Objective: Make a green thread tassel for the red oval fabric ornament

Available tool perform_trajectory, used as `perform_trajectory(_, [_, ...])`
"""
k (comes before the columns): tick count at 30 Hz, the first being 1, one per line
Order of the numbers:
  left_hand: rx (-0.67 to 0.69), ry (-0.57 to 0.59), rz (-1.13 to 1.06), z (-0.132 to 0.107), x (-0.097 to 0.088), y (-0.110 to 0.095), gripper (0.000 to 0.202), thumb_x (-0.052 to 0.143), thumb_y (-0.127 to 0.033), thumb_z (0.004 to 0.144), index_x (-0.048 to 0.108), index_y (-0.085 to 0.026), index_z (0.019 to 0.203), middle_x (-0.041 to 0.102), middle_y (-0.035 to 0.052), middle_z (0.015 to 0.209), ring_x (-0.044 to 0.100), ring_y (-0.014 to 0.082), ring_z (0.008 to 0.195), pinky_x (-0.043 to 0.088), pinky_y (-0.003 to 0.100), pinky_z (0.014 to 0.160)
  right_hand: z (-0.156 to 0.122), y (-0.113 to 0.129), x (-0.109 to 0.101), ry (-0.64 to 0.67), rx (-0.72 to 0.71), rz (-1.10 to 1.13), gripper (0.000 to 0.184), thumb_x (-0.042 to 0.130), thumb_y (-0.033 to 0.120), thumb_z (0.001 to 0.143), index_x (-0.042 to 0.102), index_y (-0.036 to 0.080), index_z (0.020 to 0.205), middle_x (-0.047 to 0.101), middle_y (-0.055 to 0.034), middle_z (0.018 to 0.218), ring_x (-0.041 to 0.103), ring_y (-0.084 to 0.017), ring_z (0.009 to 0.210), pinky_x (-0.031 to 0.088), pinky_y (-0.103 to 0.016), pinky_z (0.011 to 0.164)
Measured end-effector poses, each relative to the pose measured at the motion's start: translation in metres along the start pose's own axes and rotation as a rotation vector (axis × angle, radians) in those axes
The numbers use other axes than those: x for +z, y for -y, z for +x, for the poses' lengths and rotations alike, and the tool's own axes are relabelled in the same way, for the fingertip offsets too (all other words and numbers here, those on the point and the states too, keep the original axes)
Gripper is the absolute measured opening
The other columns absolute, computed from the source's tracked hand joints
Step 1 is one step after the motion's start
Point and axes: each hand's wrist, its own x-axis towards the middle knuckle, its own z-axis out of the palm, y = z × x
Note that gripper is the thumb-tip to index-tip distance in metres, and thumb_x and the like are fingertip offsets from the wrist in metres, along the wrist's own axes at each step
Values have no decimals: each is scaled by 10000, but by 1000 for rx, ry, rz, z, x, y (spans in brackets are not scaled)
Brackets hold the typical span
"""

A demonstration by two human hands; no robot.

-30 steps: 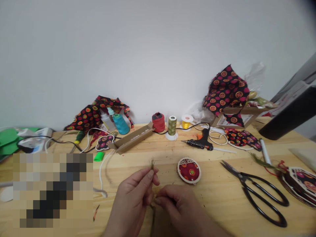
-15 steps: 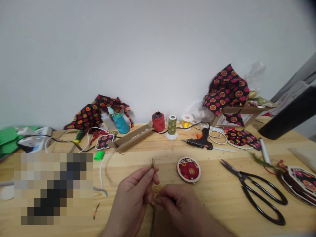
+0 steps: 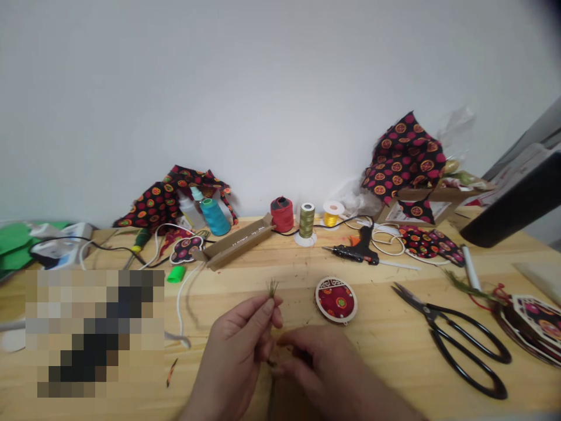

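My left hand (image 3: 245,342) is closed in a pinch around a bundle of green threads (image 3: 272,289), whose frayed tips stand up above the thumb. Just below and to the right, my right hand (image 3: 318,362) has its fingers bent in, with the thumb and forefinger close to the left fingers. A short dark strand shows at the right thumb tip; what these fingers grip is mostly hidden and slightly blurred. Beyond the right hand lies a round wooden-framed ornament (image 3: 336,300) with red patterned fabric.
Black-handled scissors (image 3: 451,339) lie at right, near stacked ornaments (image 3: 537,327). A glue gun (image 3: 357,250) rests behind. Along the wall stand red (image 3: 281,214), green (image 3: 307,221), yellow (image 3: 332,215) and teal (image 3: 214,217) thread spools, beside an open cardboard box (image 3: 236,242). A white cord (image 3: 179,304) crosses the left.
My right hand has shifted slightly, its thumb now lower and farther from the forefinger. The left hand keeps its pinch on the threads. Nothing on the table has moved.
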Motion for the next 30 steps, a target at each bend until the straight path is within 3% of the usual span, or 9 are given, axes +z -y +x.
perform_trajectory(5, [-28, 38, 9, -2, 1, 0, 135, 730, -256, 682, 722, -122, 673, 583, -5, 569, 337, 23, 406, 231, 147, 375, 5, 2, -22, -387, -102, -22, 187, 532, 195, 851, 707, 199, 915, 628, -67, 919, 544, -189, 898, 419, -316, 785])
perform_trajectory(7, [-57, 44, 27, -3, 3, 0, 145, 740, -265, 665, 722, -122, 677, 574, -8, 547, 328, 21, 389, 204, 152, 368, 9, 0, -29, -440, -90, 26, 170, 576, 189, 823, 711, 220, 921, 609, -55, 895, 530, -194, 897, 428, -335, 797])
perform_trajectory(9, [-74, 40, 48, -5, 5, 0, 156, 745, -274, 654, 724, -122, 679, 574, -6, 540, 333, 22, 380, 198, 155, 369, 11, -1, -36, -530, -92, -20, 152, 601, 183, 802, 718, 234, 883, 588, -52, 876, 512, -203, 886, 424, -362, 797])
perform_trajectory(13, [-79, 37, 73, -5, 6, 0, 174, 744, -291, 652, 721, -119, 660, 584, 7, 552, 343, 23, 381, 202, 159, 372, 10, 2, -46, -862, -188, -300, 165, 609, 233, 801, 699, 217, 663, 553, -77, 931, 441, -248, 960, 343, -449, 879])
perform_trajectory(15, [-78, 49, 77, -6, 7, -1, 169, 746, -289, 646, 722, -123, 662, 581, 5, 547, 335, 25, 376, 200, 164, 369, 10, 6, -47, -782, -191, -240, 167, 633, 254, 788, 694, 221, 636, 566, -69, 902, 452, -243, 949, 353, -439, 870])
perform_trajectory(17, [-73, 74, 88, -6, 7, 0, 164, 739, -289, 651, 713, -127, 637, 570, 1, 537, 332, 29, 374, 201, 171, 369, 12, 10, -46, -539, -133, -37, 70, 660, 243, 767, 722, 232, 737, 596, -48, 841, 497, -216, 901, 397, -395, 829])
perform_trajectory(21, [-56, 141, 134, -7, 5, 2, 198, 705, -303, 695, 688, -137, 589, 546, -10, 526, 327, 36, 378, 202, 184, 379, 19, 13, -39, -163, 22, 344, 172, 706, 218, 710, 734, 218, 880, 643, -18, 785, 567, -166, 797, 443, -321, 758])
perform_trajectory(25, [-73, 168, 181, -8, 4, 5, 198, 684, -278, 726, 684, -140, 584, 514, -24, 510, 312, 35, 376, 184, 191, 386, 23, 10, -33, -49, 45, 619, 126, 702, 216, 697, 741, 188, 813, 660, -15, 735, 593, -148, 733, 454, -288, 707])
perform_trajectory(30, [-67, 172, 218, -8, 2, 4, 201, 678, -293, 740, 697, -141, 609, 519, -20, 526, 305, 38, 381, 180, 201, 392, 23, 9, -31, -12, 95, 765, 111, 704, 226, 680, 729, 173, 775, 651, 13, 589, 591, -131, 613, 457, -283, 668])
